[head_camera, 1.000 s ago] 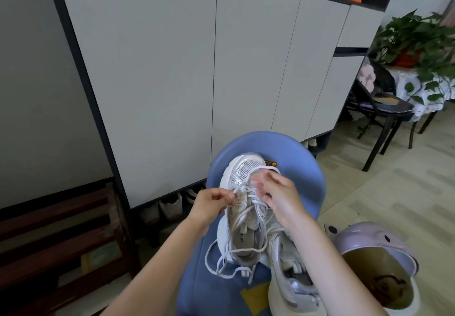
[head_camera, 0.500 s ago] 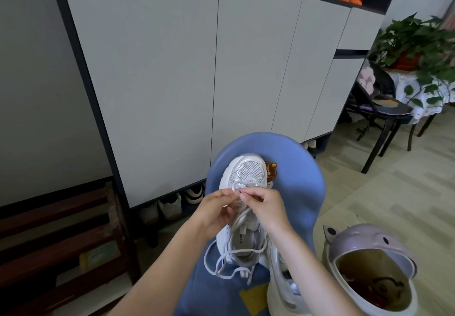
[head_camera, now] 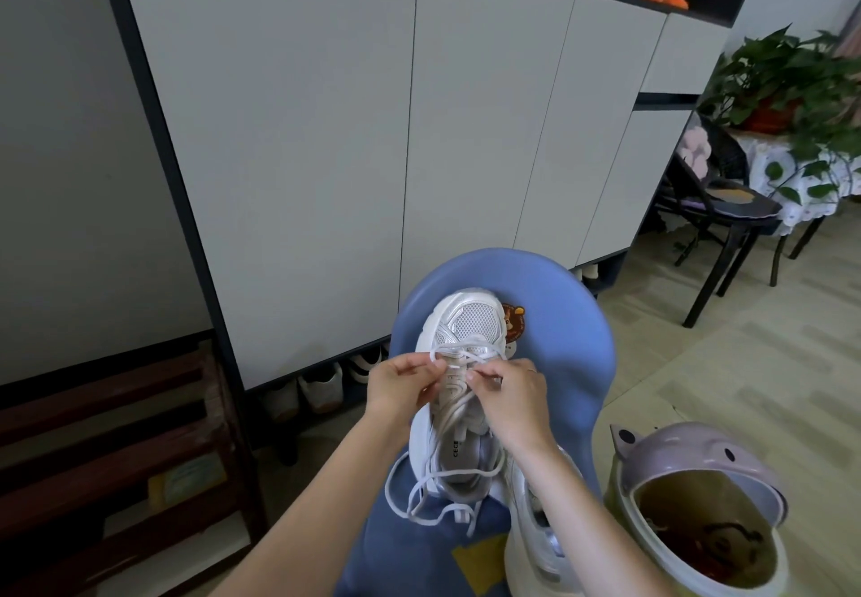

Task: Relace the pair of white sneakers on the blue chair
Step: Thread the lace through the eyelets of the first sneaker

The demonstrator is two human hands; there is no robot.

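While the sneaker (head_camera: 459, 391) lies between them, left hand (head_camera: 399, 384) and right hand (head_camera: 512, 389) pinch its lace (head_camera: 459, 352).

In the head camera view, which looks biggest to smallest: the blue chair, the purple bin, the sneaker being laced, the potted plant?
1. Blue chair.
2. Purple bin, though it sits nearer the camera.
3. Potted plant and sneaker look about alike; the plant is farther off, so I will not rank them.

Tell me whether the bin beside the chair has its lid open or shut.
Open. The lilac lid of the bin is swung up and back, and the dark inside shows below it.
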